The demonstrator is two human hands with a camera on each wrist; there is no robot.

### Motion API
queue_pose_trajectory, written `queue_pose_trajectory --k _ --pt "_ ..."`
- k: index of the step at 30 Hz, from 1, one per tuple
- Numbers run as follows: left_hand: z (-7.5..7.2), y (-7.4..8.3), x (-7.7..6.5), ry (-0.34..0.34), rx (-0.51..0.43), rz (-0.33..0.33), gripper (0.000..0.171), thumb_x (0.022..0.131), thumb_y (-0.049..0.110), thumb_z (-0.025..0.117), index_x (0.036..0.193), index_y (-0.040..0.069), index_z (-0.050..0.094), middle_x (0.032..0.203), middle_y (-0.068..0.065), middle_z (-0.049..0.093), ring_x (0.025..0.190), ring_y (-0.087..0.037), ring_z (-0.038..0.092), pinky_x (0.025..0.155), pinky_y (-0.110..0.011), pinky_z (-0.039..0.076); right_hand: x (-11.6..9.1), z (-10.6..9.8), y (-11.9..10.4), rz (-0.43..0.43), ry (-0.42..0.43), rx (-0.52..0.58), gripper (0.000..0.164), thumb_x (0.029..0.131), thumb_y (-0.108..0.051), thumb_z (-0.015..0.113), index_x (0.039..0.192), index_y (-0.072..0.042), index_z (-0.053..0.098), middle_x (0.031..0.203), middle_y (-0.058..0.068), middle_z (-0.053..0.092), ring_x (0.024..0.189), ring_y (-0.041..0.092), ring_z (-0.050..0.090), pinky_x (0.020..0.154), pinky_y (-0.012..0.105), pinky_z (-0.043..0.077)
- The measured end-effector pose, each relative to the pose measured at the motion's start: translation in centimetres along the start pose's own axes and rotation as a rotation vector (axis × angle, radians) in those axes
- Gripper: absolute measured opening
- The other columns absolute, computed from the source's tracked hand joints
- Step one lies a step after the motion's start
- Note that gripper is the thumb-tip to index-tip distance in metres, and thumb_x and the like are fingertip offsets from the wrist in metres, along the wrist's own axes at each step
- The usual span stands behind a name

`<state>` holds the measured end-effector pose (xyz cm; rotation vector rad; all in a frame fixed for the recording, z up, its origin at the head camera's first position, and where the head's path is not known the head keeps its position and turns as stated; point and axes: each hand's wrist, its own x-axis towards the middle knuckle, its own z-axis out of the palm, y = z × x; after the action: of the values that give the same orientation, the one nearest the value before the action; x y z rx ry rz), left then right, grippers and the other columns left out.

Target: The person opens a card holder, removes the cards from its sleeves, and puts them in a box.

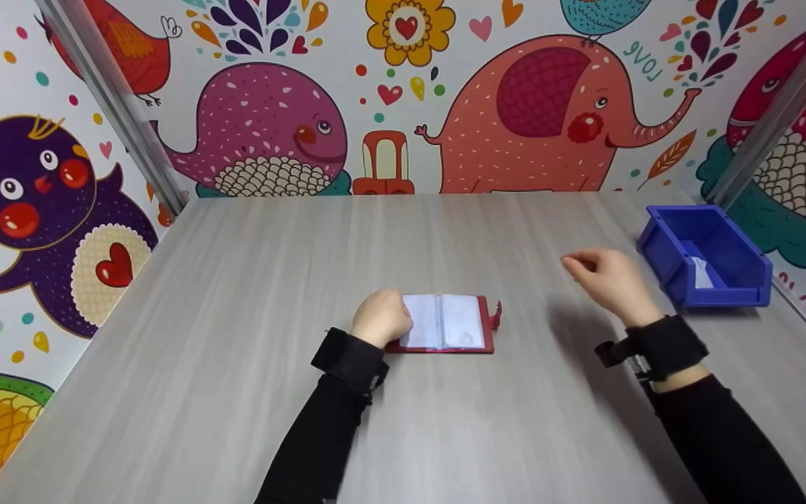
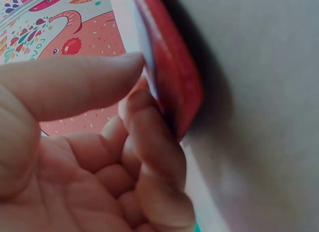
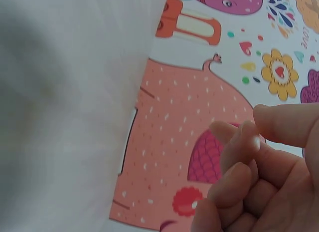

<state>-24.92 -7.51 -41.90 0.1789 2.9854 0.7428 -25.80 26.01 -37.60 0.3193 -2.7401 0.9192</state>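
A red card holder (image 1: pixel 462 323) lies spread wide on the table, its clear sleeves showing pale pages and a small strap (image 1: pixel 496 316) sticking out on the right. My left hand (image 1: pixel 382 317) pinches its left edge between thumb and fingers. Close up in the left wrist view, the thumb (image 2: pixel 99 82) lies on the sleeve side, and curled fingers sit at the edge of the red cover (image 2: pixel 179 77). Raised over the table to the right, my right hand (image 1: pixel 613 280) has loosely bent fingers (image 3: pixel 234 187), with nothing between thumb and index.
A blue bin (image 1: pixel 728 297) stands at the right edge of the table, with a white piece (image 1: pixel 702 273) inside it. Cartoon-printed walls (image 1: pixel 389 91) border the table (image 1: pixel 235 294) at the back and sides, with metal posts (image 1: pixel 116 105) at the corners.
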Motion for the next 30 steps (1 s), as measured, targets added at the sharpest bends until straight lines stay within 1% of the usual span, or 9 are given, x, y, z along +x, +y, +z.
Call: queue_pose_trajectory --k 6,13,20,26,30 --pt "0.0 0.0 0.0 0.008 -0.001 0.007 0.029 0.075 -0.003 0.058 0.055 0.014 0.044 0.066 -0.002 0.047 0.064 -0.020 0.045 0.062 -0.033 0.041 0.0 2.1 -1.0 -0.030 -0.020 0.026 0.028 0.098 -0.019 0.061 0.110 0.005 0.071 0.095 0.018 0.071 0.082 0.027 0.063 0.075 0.042 0.048" --pt "0.0 0.0 0.0 0.011 0.009 0.014 0.031 0.074 -0.002 0.058 0.054 0.015 0.042 0.065 -0.002 0.047 0.063 -0.020 0.045 0.061 -0.033 0.040 0.1 4.2 -1.8 -0.059 -0.057 0.034 0.025 0.098 -0.016 0.062 0.108 0.004 0.072 0.099 0.018 0.071 0.087 0.029 0.064 0.077 0.046 0.049" --pt "-0.1 -0.1 0.0 0.004 0.013 0.017 0.031 0.075 -0.001 0.059 0.056 0.015 0.040 0.067 -0.003 0.048 0.064 -0.021 0.045 0.064 -0.035 0.043 0.2 6.0 -2.6 -0.068 -0.094 0.045 0.024 0.097 -0.014 0.061 0.108 0.005 0.072 0.103 0.019 0.071 0.092 0.032 0.065 0.081 0.050 0.050" --pt "0.0 -0.1 0.0 0.006 0.001 0.021 0.032 0.074 -0.002 0.057 0.054 0.016 0.038 0.064 -0.002 0.044 0.061 -0.020 0.042 0.059 -0.032 0.037 0.2 7.1 -3.5 -0.075 -0.136 0.031 0.025 0.098 -0.016 0.061 0.109 0.003 0.072 0.100 0.015 0.071 0.085 0.025 0.062 0.074 0.043 0.050" --pt "-0.1 -0.1 0.0 -0.002 0.003 0.010 0.032 0.075 -0.002 0.057 0.055 0.015 0.038 0.066 -0.003 0.045 0.062 -0.020 0.042 0.060 -0.031 0.037 0.3 7.6 -3.9 -0.059 -0.168 0.002 0.026 0.097 -0.019 0.062 0.110 0.000 0.073 0.101 0.012 0.071 0.082 0.023 0.060 0.071 0.039 0.048"
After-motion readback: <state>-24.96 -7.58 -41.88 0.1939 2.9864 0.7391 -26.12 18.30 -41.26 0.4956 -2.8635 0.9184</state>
